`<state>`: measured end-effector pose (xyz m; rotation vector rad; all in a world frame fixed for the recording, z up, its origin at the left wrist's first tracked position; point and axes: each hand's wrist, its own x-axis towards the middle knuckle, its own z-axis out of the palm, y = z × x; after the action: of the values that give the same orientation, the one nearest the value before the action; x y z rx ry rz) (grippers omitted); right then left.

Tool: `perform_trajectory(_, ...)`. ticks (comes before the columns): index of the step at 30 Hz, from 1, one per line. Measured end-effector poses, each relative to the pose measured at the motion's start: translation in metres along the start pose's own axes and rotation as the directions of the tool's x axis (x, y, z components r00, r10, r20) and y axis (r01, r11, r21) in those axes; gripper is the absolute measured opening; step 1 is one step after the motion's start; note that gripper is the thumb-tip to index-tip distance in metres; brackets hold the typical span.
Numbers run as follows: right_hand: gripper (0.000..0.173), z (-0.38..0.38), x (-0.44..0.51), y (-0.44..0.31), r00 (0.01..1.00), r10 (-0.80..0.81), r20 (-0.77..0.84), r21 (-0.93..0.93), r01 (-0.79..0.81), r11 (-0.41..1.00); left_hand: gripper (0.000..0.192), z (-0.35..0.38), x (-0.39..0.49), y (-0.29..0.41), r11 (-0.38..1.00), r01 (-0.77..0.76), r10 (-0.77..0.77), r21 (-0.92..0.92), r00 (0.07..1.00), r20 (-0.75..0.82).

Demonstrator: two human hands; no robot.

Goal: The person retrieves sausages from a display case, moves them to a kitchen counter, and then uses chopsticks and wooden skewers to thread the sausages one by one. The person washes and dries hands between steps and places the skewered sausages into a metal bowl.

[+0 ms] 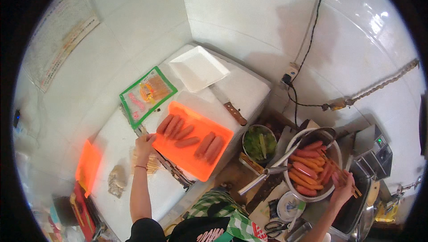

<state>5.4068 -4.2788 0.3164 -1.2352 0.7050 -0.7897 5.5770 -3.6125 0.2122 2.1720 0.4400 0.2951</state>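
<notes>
My left hand (144,146) is closed at the left corner of an orange plastic tray (187,153), its thumb by the rim. Thin bamboo skewers (143,130) poke out above that fist, and more skewers (153,165) lie beside the wrist. Several pinkish-brown sausages (176,126) rest in the tray in two groups. In my right hand (342,187) is a pair of chopsticks (357,192), reaching into a round metal bowl (338,155). Pink sausages (305,170) and slimmer orange pieces (302,179) fill the bowl. A long-handled strainer (284,158) lies across its rim.
On the white worktop (160,195) are a green-edged food packet (148,95), a white foam tray (200,70), a wooden-handled knife (235,113) and a tied plastic bag (117,180). A pot of green vegetables (259,143), scissors (276,227) and a digital scale (374,151) surround the bowl.
</notes>
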Motion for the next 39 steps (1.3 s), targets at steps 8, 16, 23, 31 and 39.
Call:
perform_trajectory(8,0.029,0.003,-0.014,-0.006,0.998,-0.065,-0.027,0.102,0.068,0.992,0.026,-0.013,0.067,-0.046,0.872,-0.341,0.336,0.350,0.939,0.076)
perform_trajectory(16,0.027,0.029,-0.009,-0.001,0.997,0.002,-0.083,0.119,0.008,0.993,0.015,0.030,-0.012,0.146,0.910,0.027,0.072,-0.414,0.973,0.221)
perform_trajectory(23,0.023,0.050,0.020,0.010,0.990,0.000,-0.141,0.124,0.018,0.992,0.023,0.068,-0.062,0.246,0.933,0.103,0.128,-0.345,0.800,0.586)
perform_trajectory(31,0.022,0.055,0.024,-0.004,0.977,0.100,-0.189,0.171,-0.068,0.983,0.022,0.129,-0.089,0.296,0.850,0.186,0.274,-0.493,0.644,0.715)
perform_trajectory(39,0.022,0.065,0.016,-0.006,0.976,0.016,-0.216,0.056,-0.004,0.998,0.023,0.155,-0.109,0.320,0.833,0.249,0.335,-0.494,0.483,0.809)
